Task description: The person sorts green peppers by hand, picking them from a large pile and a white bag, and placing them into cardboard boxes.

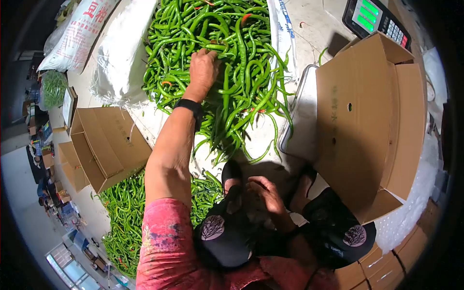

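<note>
On the pale floor (314,19), between white sacking (121,53) along the left and a blue-printed white sheet (282,29) along the right: deep heap of long green peppers (240,46), glossy, a few with red patches. Reaches into this heap with left hand (203,70), back upward, fingers bent down. Touches peppers at the fingertips; cannot tell whether gripping one, fingertips being partly hidden. Relative to left hand: peppers directly underneath, beyond, and to both sides; more on the near side, past the black wristband (193,107), down towards the feet.

Holds right hand (266,191) low between the knees, apart from the heap and on its near side, with fingers loosely curled. Cannot tell whether holding anything there.

Left of the left forearm: second heap (123,222) of green peppers, directly on the floor. Just beyond that, near the sacking's near end: open small carton (108,140), tilted. Right of the main heap: flat pale tray (297,130), rounded at the corners, partly hidden by a larger open carton (357,111). Past the larger carton's far edge: scale (377,24), lit green on the display. Beyond the sacking, far left: sack with red print (79,36).
</note>
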`<action>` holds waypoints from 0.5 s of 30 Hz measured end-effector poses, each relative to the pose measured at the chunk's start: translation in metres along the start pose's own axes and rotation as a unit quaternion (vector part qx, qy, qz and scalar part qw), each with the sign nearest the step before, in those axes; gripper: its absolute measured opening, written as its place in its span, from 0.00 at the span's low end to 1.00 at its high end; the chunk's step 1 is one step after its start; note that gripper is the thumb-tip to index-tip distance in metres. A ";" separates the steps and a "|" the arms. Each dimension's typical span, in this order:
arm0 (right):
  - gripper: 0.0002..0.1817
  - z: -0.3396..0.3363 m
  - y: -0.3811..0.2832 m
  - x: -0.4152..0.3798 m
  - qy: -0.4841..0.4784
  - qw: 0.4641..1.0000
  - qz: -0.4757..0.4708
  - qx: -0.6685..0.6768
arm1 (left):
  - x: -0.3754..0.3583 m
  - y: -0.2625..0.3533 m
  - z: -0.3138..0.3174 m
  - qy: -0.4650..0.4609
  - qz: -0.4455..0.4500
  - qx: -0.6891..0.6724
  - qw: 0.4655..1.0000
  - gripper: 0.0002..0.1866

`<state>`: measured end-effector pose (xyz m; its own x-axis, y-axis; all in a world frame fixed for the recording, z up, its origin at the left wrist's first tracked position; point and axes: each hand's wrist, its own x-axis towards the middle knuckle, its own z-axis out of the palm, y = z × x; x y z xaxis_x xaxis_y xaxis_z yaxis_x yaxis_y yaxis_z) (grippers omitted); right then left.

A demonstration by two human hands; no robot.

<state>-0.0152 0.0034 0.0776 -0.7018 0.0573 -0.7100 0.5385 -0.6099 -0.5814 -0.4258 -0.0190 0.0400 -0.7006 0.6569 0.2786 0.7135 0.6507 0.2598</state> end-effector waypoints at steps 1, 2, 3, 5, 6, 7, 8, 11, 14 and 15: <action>0.17 0.003 -0.008 -0.003 0.001 1.000 0.000 0.006 | 0.000 -0.001 -0.005 -0.003 -0.007 -0.047 0.999 0.13; 0.17 0.006 -0.013 -0.003 -0.002 1.000 0.000 0.012 | -0.001 -0.003 -0.012 -0.004 -0.015 -0.091 0.996 0.13; 0.17 0.006 -0.014 -0.002 -0.007 1.000 -0.002 0.014 | -0.007 -0.005 -0.019 0.003 -0.028 -0.177 0.984 0.13; 0.18 0.003 -0.012 -0.005 -0.014 0.999 0.001 0.038 | -0.024 0.021 -0.071 -0.019 -0.096 -0.302 0.948 0.14; 0.18 0.003 -0.008 -0.005 -0.021 0.999 0.004 0.035 | -0.034 0.026 -0.090 -0.015 -0.101 -0.297 0.949 0.14; 0.18 0.002 -0.003 -0.003 -0.017 0.999 0.013 0.041 | -0.043 0.031 -0.106 -0.010 -0.120 -0.347 0.930 0.13; 0.19 0.002 -0.001 -0.003 -0.013 0.999 0.022 0.046 | -0.052 0.037 -0.122 -0.005 -0.136 -0.397 0.907 0.13; 0.18 0.012 -0.015 -0.013 -0.031 0.999 0.007 0.032 | -0.078 0.061 -0.166 -0.003 -0.115 -0.431 0.895 0.13; 0.18 0.013 -0.008 -0.015 -0.039 0.998 0.026 0.049 | -0.094 0.074 -0.192 0.003 -0.079 -0.482 0.873 0.14; 0.18 0.012 -0.006 -0.014 -0.039 0.998 0.024 0.046 | -0.096 0.075 -0.195 0.007 -0.078 -0.482 0.873 0.14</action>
<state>-0.0139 -0.0033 0.0959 -0.7122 -0.0343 -0.7011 0.5307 -0.6801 -0.5058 -0.3031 -0.1080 0.2132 -0.7945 0.5802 0.1793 0.2911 0.1046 0.9510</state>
